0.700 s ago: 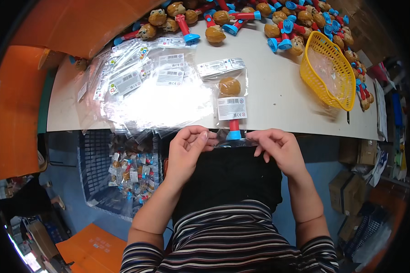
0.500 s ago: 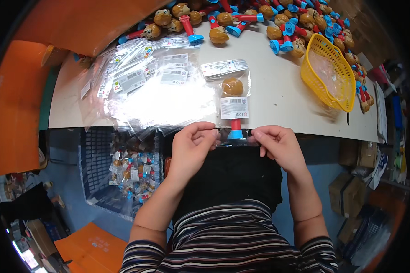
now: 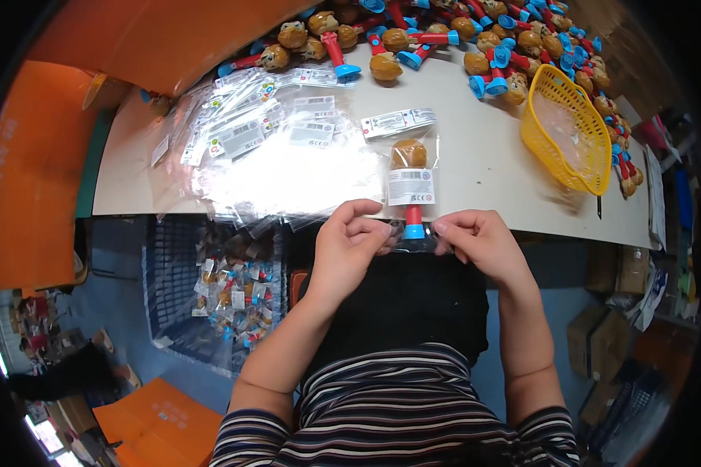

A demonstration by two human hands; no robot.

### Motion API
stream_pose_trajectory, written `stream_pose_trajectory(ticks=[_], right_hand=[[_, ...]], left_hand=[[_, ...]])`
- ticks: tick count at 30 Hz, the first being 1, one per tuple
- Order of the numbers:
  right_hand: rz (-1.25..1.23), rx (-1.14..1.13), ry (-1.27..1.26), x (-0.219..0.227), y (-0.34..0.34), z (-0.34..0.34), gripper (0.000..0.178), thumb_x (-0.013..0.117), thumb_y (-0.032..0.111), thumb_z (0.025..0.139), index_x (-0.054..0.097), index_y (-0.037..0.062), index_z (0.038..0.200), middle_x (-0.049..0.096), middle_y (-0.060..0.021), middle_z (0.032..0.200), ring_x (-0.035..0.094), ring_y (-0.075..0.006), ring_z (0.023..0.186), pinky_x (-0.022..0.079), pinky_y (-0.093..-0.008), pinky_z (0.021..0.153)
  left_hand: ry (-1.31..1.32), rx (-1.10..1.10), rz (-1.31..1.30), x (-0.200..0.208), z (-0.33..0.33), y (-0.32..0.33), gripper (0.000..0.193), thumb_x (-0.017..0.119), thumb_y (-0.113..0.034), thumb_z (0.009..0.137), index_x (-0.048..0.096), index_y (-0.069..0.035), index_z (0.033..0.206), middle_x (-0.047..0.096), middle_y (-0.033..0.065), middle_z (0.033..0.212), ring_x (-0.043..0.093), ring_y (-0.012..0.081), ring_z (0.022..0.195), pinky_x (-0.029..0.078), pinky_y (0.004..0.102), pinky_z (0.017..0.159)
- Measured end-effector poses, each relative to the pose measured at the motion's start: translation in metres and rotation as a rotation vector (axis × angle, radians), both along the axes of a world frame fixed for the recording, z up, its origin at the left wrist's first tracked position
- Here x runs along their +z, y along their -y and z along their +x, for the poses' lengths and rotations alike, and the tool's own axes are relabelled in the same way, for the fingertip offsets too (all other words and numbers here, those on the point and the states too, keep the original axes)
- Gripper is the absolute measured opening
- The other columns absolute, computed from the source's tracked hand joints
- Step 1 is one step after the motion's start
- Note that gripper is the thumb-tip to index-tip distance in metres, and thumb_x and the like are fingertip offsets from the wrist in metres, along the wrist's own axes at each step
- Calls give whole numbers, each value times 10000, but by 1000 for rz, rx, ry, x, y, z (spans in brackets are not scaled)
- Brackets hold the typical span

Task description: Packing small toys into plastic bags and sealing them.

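One clear bag [image 3: 412, 192] with a white label [image 3: 410, 187] encloses a brown-headed, red-stemmed figure [image 3: 408, 155] with a blue foot [image 3: 414, 232], overhanging the worktop [image 3: 487, 152] edge at the person's twelve o'clock; fingers of the left hand [image 3: 350, 247] and right hand [image 3: 484, 243] pinch its lower corners.

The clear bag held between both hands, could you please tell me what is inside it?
Inside the clear bag is a toy with a brown head, red stem and blue base. A white label covers its middle; that part and its underside cannot be seen.
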State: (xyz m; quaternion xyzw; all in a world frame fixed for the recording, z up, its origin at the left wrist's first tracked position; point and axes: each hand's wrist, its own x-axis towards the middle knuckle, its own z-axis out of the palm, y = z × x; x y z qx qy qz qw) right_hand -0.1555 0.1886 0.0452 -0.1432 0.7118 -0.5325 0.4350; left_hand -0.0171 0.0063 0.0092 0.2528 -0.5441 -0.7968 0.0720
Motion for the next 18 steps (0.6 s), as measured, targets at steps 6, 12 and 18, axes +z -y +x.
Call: stream_pose_trajectory(ticks=[6,12,18], right_hand=[[-45,42,18,1,0,-1,223,695,172,917,717,-40,979,632,19,709,513,-22,599,374,-173,538],[-121,-51,84,-6,-9,-2,175,674,161,932,697,-12,920,596,52,685,481,-16,589,361,-171,540],[-171,-19,-79,-14,-14,14,140,618,178,969,641,41,953,598,32,739,490,-32,625,368,-181,554]], left_hand=[[-21,12,21,0,2,-4,316,618,17,929,480,53,1212,682,124,938,704,174,845,577,266,738],[-87,115,42,-7,7,-6,267,599,21,940,495,44,1186,664,134,1003,700,186,865,581,277,757],[-130,63,40,-15,17,-6,244,592,19,947,530,29,1183,627,121,1083,688,192,947,571,297,845]])
